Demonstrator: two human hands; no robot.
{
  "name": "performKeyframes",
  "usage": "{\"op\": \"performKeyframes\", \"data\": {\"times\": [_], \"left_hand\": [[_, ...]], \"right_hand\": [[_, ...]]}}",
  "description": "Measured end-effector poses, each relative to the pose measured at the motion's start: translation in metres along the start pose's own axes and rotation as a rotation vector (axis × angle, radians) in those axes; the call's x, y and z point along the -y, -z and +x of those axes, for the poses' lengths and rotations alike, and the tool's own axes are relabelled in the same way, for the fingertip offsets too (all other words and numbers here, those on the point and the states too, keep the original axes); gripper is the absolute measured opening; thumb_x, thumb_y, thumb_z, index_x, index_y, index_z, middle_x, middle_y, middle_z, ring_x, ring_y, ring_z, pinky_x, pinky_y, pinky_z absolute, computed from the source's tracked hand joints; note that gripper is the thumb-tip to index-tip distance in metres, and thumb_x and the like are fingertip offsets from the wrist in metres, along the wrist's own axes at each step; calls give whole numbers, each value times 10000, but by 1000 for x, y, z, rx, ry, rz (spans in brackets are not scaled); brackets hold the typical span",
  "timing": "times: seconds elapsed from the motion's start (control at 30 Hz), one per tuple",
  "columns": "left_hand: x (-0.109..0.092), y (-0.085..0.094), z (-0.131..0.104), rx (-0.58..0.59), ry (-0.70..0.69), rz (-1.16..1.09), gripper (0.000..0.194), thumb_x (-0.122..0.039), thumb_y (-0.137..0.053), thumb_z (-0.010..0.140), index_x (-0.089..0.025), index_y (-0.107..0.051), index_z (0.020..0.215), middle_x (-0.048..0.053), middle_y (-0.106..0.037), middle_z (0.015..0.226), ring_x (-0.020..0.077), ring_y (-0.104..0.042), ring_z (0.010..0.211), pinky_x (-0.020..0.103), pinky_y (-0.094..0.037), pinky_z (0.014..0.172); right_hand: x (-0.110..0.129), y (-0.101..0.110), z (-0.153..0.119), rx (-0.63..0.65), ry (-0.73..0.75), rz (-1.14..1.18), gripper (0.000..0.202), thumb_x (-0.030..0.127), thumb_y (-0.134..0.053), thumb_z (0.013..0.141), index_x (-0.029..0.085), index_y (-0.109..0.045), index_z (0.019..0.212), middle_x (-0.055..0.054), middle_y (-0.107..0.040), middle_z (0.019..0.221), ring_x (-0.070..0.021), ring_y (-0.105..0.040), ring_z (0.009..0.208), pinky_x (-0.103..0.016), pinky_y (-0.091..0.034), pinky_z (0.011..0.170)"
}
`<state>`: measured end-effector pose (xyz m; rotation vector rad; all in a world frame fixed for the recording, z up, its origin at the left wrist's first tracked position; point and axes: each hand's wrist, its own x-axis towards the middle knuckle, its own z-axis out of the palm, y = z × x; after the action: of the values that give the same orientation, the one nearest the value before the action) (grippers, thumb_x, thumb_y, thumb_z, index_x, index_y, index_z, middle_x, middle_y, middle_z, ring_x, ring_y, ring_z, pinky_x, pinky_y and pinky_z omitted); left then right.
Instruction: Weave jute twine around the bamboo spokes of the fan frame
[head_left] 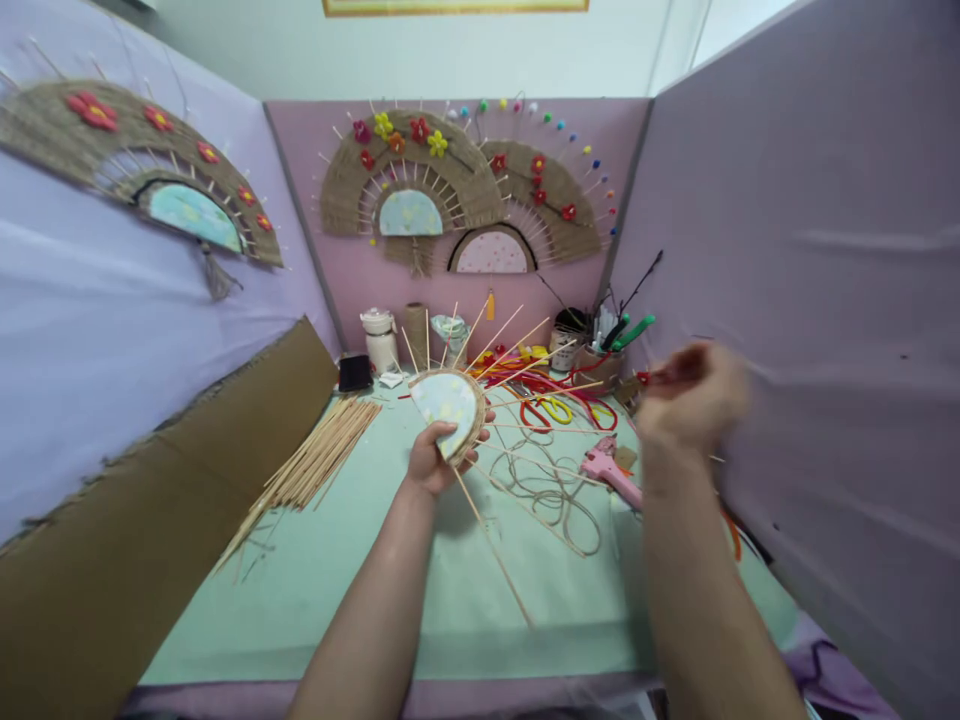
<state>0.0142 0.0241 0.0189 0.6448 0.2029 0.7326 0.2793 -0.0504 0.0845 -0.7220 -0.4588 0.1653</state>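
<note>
A half-round fan base (448,402) with a pale floral face is held in my left hand (431,458), the thumb on its face and the fingers behind. Thin wooden sticks (496,562) spread out from its curved edge like rays. Loops of thin cord (551,490) lie on the table under and beside the sticks. My right hand (694,395) is raised at the right, blurred, its fingers curled together; a small dark red thing shows at the fingertips, too unclear to name. Below it and to its left lies a pink glue gun (609,470).
A bundle of sticks (319,455) lies at the left beside a cardboard strip (187,480). Scissors (556,408), red strands, a white jar (380,340) and a pot of tools (596,365) stand or lie at the back. Finished fans (337,195) hang on the walls.
</note>
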Motion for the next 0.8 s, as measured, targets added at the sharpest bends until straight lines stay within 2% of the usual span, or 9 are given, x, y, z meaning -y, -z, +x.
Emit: {"op": "performKeyframes", "data": {"times": [0.07, 0.1, 0.23, 0.3, 0.33, 0.4, 0.53, 0.63, 0.8], "left_hand": [[-1, 1, -2, 14, -2, 11, 533, -168, -513, 671, -53, -529, 1192, 186, -667, 1049, 159, -633, 744, 163, -470, 464], [-2, 1, -3, 22, -4, 20, 517, -172, -517, 666, -54, -544, 1168, 186, -669, 1037, 160, -630, 739, 162, -467, 457], [-3, 4, -4, 41, -4, 69, 502, -185, -530, 651, -58, -566, 1135, 181, -683, 993, 167, -629, 704, 171, -457, 432], [-3, 5, -3, 27, -6, 92, 553, -184, -531, 649, -61, -540, 1188, 182, -683, 998, 168, -631, 683, 177, -450, 422], [-3, 6, -3, 18, -7, 102, 585, -181, -531, 649, -63, -520, 1221, 184, -681, 1009, 168, -632, 675, 178, -448, 420], [-3, 5, -2, 6, -1, 120, 639, -172, -529, 649, -64, -477, 1277, 194, -674, 1042, 168, -636, 672, 180, -449, 421], [1, 5, -1, 33, 42, 146, 701, -153, -516, 661, -71, -400, 1347, 209, -658, 1099, 176, -651, 696, 187, -470, 434], [1, 8, 0, 30, 130, 181, 703, -138, -505, 682, -66, -367, 1367, 209, -666, 1086, 187, -666, 707, 191, -485, 435], [-11, 20, -8, -16, 234, 278, 676, -112, -496, 721, -71, -346, 1379, 198, -680, 1059, 209, -686, 738, 211, -525, 466]], "right_hand": [[-23, -13, -20, 68, -99, -31, 191, 309, -579, 820, 156, -595, 706, 37, -540, 626, -81, -493, 541, -204, -412, 511], [-36, -19, -33, 169, -167, -64, 195, 312, -602, 789, 164, -592, 663, 40, -537, 605, -80, -486, 539, -203, -401, 516], [-70, -32, -81, 861, -488, -113, 243, 418, -635, 762, 186, -662, 830, -14, -644, 781, -131, -581, 729, -272, -459, 715], [-77, -27, -94, 1098, -703, -59, 328, 462, -636, 756, 195, -653, 945, -25, -644, 800, -136, -581, 702, -286, -460, 685], [-79, -22, -96, 1158, -772, -66, 346, 464, -650, 746, 188, -653, 955, -15, -627, 758, -121, -557, 643, -273, -447, 635], [-81, -12, -93, 1156, -824, -120, 303, 434, -693, 713, 170, -661, 858, 30, -539, 607, -77, -445, 505, -226, -368, 514], [-83, 2, -77, 931, -764, -53, 248, 379, -748, 649, 175, -608, 671, 98, -301, 462, -44, -202, 421, -212, -157, 428], [-83, 5, -70, 853, -697, -11, 238, 390, -722, 667, 181, -609, 688, 92, -296, 474, -54, -203, 433, -227, -136, 439], [-87, 6, -74, 907, -626, -125, 169, 326, -697, 672, 175, -625, 689, 59, -420, 523, -68, -307, 475, -231, -197, 468]]}}
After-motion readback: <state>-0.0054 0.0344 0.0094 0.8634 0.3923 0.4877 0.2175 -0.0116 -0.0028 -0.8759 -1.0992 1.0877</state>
